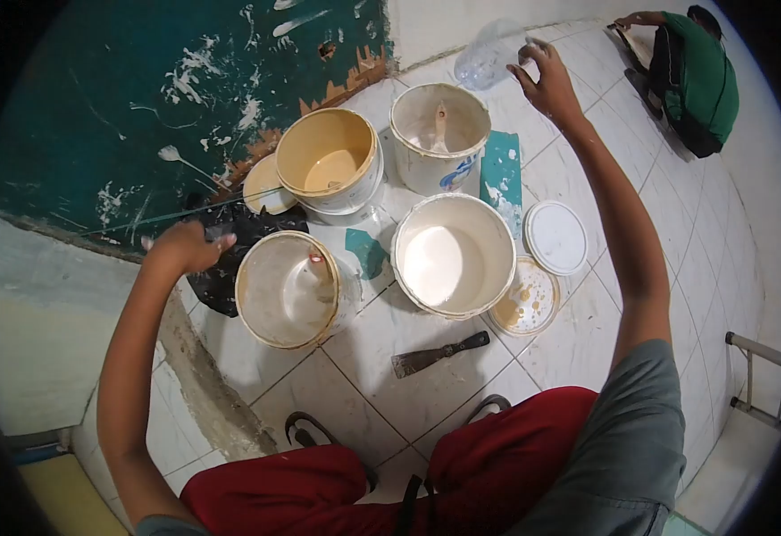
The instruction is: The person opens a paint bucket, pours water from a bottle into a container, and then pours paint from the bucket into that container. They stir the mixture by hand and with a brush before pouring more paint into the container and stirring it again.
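My left hand is curled beside a crumpled black plastic bag by the wall; what it holds, if anything, I cannot make out. My right hand is raised at the upper right, its fingers pinched at the edge of a blurred, clear plastic bottle. Between my hands stand several paint buckets: one with cream paint, one with white paint, a whitish one with a brush inside, and a mostly bare one nearest my left arm.
A scraper lies before my feet. Bucket lids sit on the tiles right of the buckets, near a green sheet. Another person crouches at the far right. A ladder lies at the right edge.
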A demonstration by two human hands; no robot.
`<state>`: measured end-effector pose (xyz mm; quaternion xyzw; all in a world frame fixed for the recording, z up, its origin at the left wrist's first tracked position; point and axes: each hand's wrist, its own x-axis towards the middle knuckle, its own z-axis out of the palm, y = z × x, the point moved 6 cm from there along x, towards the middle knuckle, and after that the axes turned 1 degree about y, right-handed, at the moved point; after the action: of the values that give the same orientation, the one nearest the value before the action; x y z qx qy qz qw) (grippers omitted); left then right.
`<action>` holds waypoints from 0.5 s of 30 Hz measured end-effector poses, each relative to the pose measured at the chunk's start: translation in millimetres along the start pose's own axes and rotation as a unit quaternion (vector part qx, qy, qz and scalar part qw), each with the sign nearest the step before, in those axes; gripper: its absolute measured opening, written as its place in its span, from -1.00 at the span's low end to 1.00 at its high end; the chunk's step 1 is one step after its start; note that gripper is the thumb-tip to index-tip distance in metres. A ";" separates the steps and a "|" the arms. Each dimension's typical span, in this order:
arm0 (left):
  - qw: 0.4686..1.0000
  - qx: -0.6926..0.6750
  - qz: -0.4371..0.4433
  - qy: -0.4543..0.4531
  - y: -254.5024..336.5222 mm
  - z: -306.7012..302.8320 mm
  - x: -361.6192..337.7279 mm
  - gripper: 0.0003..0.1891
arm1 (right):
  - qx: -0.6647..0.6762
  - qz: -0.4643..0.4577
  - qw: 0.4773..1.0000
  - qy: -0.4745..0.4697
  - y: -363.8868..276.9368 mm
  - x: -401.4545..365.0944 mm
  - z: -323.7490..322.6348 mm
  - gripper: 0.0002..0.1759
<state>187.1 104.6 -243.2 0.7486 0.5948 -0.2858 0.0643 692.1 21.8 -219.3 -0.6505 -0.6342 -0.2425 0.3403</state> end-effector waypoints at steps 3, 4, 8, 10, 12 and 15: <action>0.987 -0.049 0.056 0.145 22.8 -24.1 13.2 -0.16 | -0.011 -0.090 0.995 0.030 -63.4 4.4 -50.3 -0.74; 0.964 -0.068 0.122 0.228 37.9 -33.4 14.0 -0.17 | -0.017 -0.101 0.995 0.008 -83.9 6.4 -61.3 -0.75; 0.839 -0.061 0.276 0.465 97.2 -62.8 -18.0 0.00 | 0.015 -0.124 0.991 -0.048 -157.4 7.9 -87.4 -0.75; 0.813 -0.068 0.301 0.495 113.6 -68.4 -21.9 0.06 | 0.019 -0.166 0.985 -0.042 -197.6 6.3 -91.8 -0.75; 0.734 -0.130 0.388 0.543 123.2 -69.4 -32.5 0.16 | 0.069 -0.187 0.978 -0.067 -220.2 -2.0 -87.7 -0.72; 0.684 -0.229 0.447 0.529 114.5 -64.9 -28.3 0.22 | 0.115 -0.264 0.956 -0.045 -267.9 -7.4 -79.0 -0.73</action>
<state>312.4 76.2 -203.1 0.9143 0.1718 0.3657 0.0288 435.4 -52.0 -137.2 -0.4262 -0.8218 -0.2196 0.3078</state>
